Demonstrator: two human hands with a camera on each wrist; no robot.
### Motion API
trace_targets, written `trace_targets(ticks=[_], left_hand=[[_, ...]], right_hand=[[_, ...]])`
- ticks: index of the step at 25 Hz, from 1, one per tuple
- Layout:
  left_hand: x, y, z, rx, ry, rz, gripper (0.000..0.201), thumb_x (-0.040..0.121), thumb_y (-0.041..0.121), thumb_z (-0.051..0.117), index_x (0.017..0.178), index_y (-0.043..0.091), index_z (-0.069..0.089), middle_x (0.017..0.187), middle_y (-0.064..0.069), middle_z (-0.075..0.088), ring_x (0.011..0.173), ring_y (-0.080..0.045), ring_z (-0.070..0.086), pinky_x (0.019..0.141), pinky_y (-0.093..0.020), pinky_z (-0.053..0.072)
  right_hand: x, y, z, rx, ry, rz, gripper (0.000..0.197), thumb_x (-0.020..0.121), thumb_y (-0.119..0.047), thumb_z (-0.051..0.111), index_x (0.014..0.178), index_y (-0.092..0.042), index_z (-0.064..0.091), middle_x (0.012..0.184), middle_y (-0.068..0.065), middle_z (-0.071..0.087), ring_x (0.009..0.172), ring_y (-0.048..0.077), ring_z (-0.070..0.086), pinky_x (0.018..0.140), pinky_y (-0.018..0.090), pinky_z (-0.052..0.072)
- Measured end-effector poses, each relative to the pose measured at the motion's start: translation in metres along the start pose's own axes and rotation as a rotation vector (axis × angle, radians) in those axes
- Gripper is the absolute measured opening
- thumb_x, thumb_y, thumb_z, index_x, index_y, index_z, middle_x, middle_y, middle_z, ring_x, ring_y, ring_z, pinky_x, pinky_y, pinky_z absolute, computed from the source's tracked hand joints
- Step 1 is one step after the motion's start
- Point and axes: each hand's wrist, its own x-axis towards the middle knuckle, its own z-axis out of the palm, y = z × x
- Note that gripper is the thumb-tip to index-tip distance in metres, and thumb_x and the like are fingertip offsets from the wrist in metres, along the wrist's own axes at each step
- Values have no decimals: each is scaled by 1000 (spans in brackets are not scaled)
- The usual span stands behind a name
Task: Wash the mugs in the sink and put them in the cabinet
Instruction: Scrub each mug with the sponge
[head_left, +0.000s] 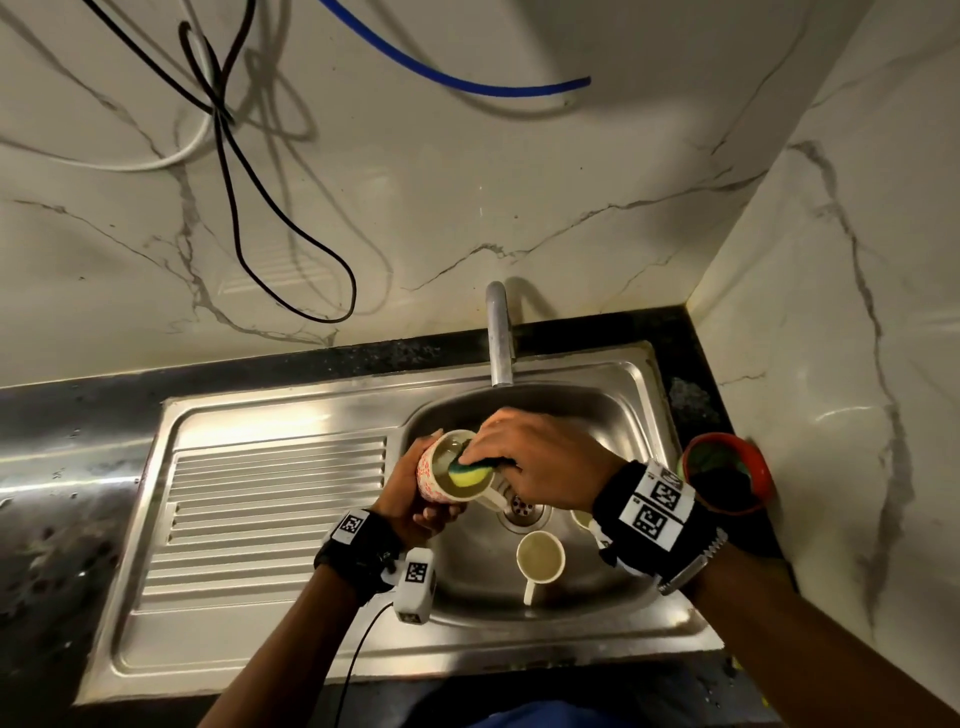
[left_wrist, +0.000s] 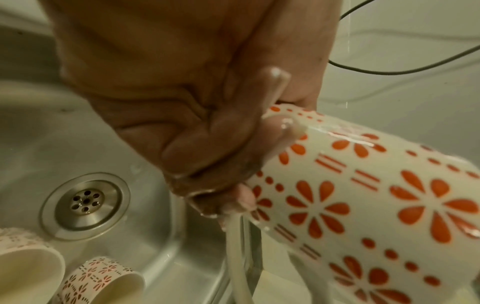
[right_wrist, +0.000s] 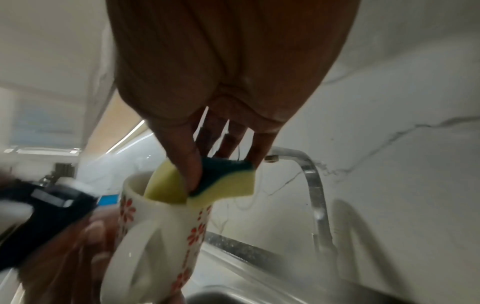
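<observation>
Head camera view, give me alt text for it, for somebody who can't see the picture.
Over a steel sink, a person's left hand grips a white mug with red flowers while the right hand pushes a yellow and green sponge into its mouth. Another mug stands in the basin near the drain, below the tap.

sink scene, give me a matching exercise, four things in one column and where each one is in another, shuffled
Things:
1. sponge
2. flowered mug
3. plain mug
4. red bowl

Places:
A. standing on the sink floor near the drain
B. on the counter right of the sink
C. held in the left hand
D. pushed into a mug's mouth by the right hand

Pairs: 1-D, 2-C, 3-A, 4-B
</observation>
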Motion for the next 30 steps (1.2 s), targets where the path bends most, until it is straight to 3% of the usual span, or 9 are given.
trace_targets(ticks=[3, 5, 10, 16, 19, 22, 26, 28, 30], left_hand=[[8, -1, 4, 47, 0, -22, 82, 80, 80, 55, 93, 0, 65, 66, -21, 59, 33, -14, 46, 28, -15, 32], [9, 0, 7, 13, -36, -28, 80, 83, 78, 52, 95, 0, 65, 66, -21, 59, 33, -14, 46, 27, -16, 31], [12, 6, -1, -229, -60, 0, 81, 86, 73, 49, 104, -3, 67, 70, -20, 59, 35, -11, 48, 27, -15, 36], [10, 9, -1, -454, -190, 25, 74, 88, 71, 48, 117, 5, 58, 77, -17, 56, 43, -12, 50, 33, -15, 39], [13, 10, 0, -463, -224, 21, 79, 90, 74, 41, 118, 2, 57, 79, -17, 56, 46, -12, 51, 35, -16, 42], [11, 6, 7, -449, -221, -8, 83, 89, 78, 40, 119, 2, 57, 82, -17, 58, 49, -14, 55, 38, -19, 48], [1, -4, 22, -310, -84, -8, 89, 85, 81, 43, 130, 6, 59, 106, -20, 66, 78, -28, 70, 64, -34, 60], [-2, -3, 27, -180, 57, 67, 87, 81, 79, 51, 135, 12, 58, 121, -21, 68, 100, -36, 71, 88, -47, 57], [-6, 0, 26, -82, 132, 105, 87, 76, 84, 52, 132, 18, 61, 125, -21, 68, 115, -39, 66, 103, -55, 49]], right_hand=[[5, -4, 9, -178, -51, -191, 30, 80, -2, 72, 107, -15, 79, 116, 5, 74, 119, 26, 61, 107, 47, 49], [5, 4, 10, -178, -15, -192, 32, 80, -1, 73, 108, -15, 78, 120, 6, 72, 121, 27, 59, 106, 45, 49], [-11, 10, 19, 186, 175, 171, 48, 93, -11, 65, 140, -24, 65, 139, -3, 65, 128, 10, 56, 110, 25, 44], [-28, 7, 38, 628, 531, 412, 54, 91, -14, 77, 141, -28, 63, 135, -15, 67, 125, -1, 61, 102, 22, 54], [-28, 8, 42, 595, 486, 496, 61, 86, -20, 85, 141, -28, 62, 133, -14, 66, 123, -4, 59, 99, 15, 51], [-21, 4, 42, 589, 452, 511, 45, 85, -25, 86, 127, -27, 69, 113, -20, 71, 110, -8, 62, 88, 9, 49], [-18, 3, 45, 345, 494, 477, 30, 86, -27, 81, 112, -20, 69, 101, -8, 75, 90, 5, 67, 74, 15, 54], [-16, 5, 43, 216, 517, 475, 27, 85, -30, 78, 109, -19, 70, 95, -3, 74, 83, 11, 65, 69, 24, 55], [-14, 9, 40, 117, 497, 437, 28, 84, -29, 80, 109, -18, 72, 96, 1, 73, 85, 14, 64, 68, 21, 48]])
